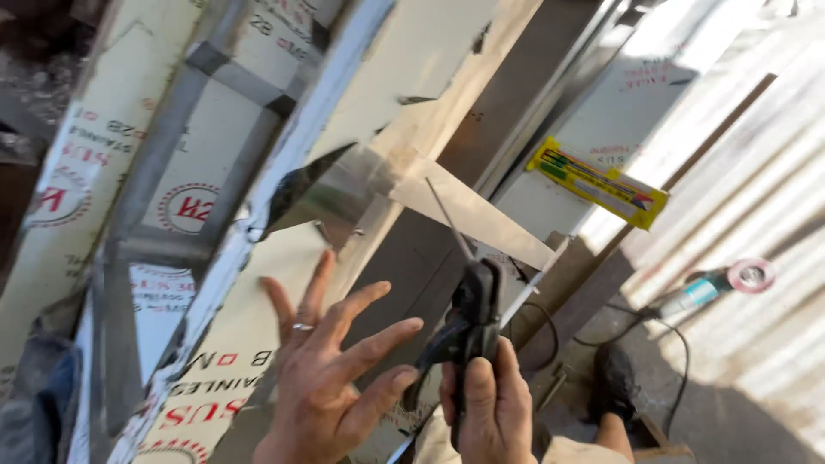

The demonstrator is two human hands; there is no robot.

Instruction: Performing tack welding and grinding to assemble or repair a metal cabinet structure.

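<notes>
The welding electrode holder [468, 322] is showing black, and the rod [447, 219] clamped in it is looking thin and grey. The sheet-metal panels [228, 344] are wearing a cream-white film patterned with red round stamps and red and black lettering, while the bare folded strip [344, 185] is gleaming silver-grey. The flat packet [597, 182] is showing bright yellow with green and red stripes, and the angle grinder [705, 290] is showing teal with a pinkish-red disc.
</notes>
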